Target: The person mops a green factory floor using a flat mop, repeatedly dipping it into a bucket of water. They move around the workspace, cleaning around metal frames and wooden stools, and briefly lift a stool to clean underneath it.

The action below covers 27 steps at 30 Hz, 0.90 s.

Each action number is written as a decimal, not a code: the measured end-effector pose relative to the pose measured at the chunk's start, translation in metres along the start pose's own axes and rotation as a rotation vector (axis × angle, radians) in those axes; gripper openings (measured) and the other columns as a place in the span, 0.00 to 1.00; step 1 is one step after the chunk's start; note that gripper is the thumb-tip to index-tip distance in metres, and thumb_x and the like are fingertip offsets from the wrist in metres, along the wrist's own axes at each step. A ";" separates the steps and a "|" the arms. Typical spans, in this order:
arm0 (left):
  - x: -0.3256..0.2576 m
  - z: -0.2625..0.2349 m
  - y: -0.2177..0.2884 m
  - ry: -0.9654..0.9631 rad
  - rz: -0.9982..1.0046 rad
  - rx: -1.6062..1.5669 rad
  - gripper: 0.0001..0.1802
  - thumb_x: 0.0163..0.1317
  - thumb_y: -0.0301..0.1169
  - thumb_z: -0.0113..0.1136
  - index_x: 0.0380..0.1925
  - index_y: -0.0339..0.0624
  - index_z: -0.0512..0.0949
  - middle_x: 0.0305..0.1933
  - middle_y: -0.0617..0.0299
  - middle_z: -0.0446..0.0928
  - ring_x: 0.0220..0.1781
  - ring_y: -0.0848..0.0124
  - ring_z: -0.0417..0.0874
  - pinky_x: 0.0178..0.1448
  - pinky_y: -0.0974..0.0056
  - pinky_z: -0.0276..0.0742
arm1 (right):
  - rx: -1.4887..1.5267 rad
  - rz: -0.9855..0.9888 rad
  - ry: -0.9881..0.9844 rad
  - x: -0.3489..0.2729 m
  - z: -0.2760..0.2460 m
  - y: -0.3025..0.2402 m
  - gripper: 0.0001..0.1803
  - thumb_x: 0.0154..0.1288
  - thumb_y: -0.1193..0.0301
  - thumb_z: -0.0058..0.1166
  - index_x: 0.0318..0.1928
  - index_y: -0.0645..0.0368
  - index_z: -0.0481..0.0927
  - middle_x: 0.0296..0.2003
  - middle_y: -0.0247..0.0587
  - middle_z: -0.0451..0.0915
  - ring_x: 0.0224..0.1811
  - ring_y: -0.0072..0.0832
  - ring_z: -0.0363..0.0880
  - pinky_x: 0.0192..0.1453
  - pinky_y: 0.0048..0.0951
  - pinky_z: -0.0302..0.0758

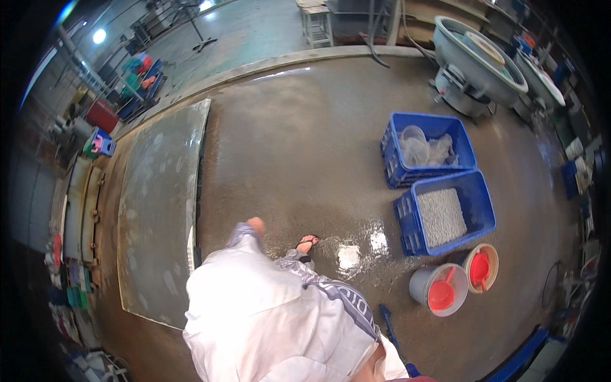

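My left arm reaches forward in a white sleeve with a greyish end. Only a small rounded bit of my left hand (256,225) shows past the cuff; its fingers cannot be made out. It appears over the wet floor, nearest the large flat grey slab (159,210) on the left. At the lower edge a bit of bare right forearm shows, but my right hand is out of sight. Close to that forearm is a long blue handle-like piece (389,328); whether anything holds it is hidden. My sandalled foot (307,242) is on the floor ahead.
Right of me stand a blue crate of small pale pieces (442,216), another blue crate (429,121) holding clear plastic, and two buckets (423,283) with red scoops. Large round tub machines (480,57) stand far right. A raised curb (286,62) crosses the far floor.
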<state>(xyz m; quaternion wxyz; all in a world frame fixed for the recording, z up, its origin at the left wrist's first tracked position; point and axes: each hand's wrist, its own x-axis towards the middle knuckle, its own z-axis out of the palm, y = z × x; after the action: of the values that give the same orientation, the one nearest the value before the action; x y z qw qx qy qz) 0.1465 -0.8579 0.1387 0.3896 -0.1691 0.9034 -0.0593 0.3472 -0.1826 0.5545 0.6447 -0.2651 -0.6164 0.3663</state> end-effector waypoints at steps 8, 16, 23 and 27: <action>-0.022 -0.042 -0.060 0.012 -0.206 -1.214 0.21 0.45 0.27 0.56 0.43 0.43 0.79 0.39 0.53 0.81 0.41 0.66 0.83 0.44 0.61 0.79 | -0.208 0.069 0.192 -0.051 0.128 -0.007 0.15 0.55 0.66 0.63 0.23 0.60 0.71 0.12 0.30 0.62 0.11 0.20 0.58 0.13 0.23 0.58; 0.028 -0.047 -0.160 -0.067 -0.103 -1.120 0.23 0.45 0.30 0.58 0.46 0.47 0.79 0.43 0.54 0.80 0.43 0.63 0.82 0.47 0.61 0.77 | -0.073 -0.160 0.041 -0.148 0.307 -0.120 0.10 0.57 0.69 0.58 0.30 0.64 0.75 0.19 0.39 0.71 0.19 0.27 0.67 0.23 0.27 0.66; 0.140 -0.019 -0.251 0.087 -0.409 -1.182 0.20 0.48 0.30 0.58 0.45 0.48 0.79 0.40 0.55 0.81 0.34 0.66 0.83 0.39 0.62 0.79 | -0.030 -0.285 -0.047 -0.200 0.445 -0.162 0.08 0.57 0.72 0.57 0.33 0.66 0.77 0.22 0.44 0.76 0.23 0.31 0.71 0.28 0.30 0.71; 0.177 -0.091 -0.245 -0.031 -0.399 -1.386 0.21 0.51 0.30 0.59 0.48 0.50 0.75 0.34 0.59 0.80 0.30 0.68 0.82 0.31 0.62 0.78 | 0.302 -0.001 -0.199 -0.257 0.536 -0.190 0.08 0.52 0.75 0.62 0.25 0.62 0.75 0.15 0.37 0.69 0.15 0.23 0.64 0.18 0.26 0.64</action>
<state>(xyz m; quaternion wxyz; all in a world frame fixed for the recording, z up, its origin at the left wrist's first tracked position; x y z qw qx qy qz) 0.0312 -1.1515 0.1392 0.1872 -0.5401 0.6796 0.4598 -0.1485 -0.5589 0.6049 0.6134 -0.1274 -0.6150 0.4788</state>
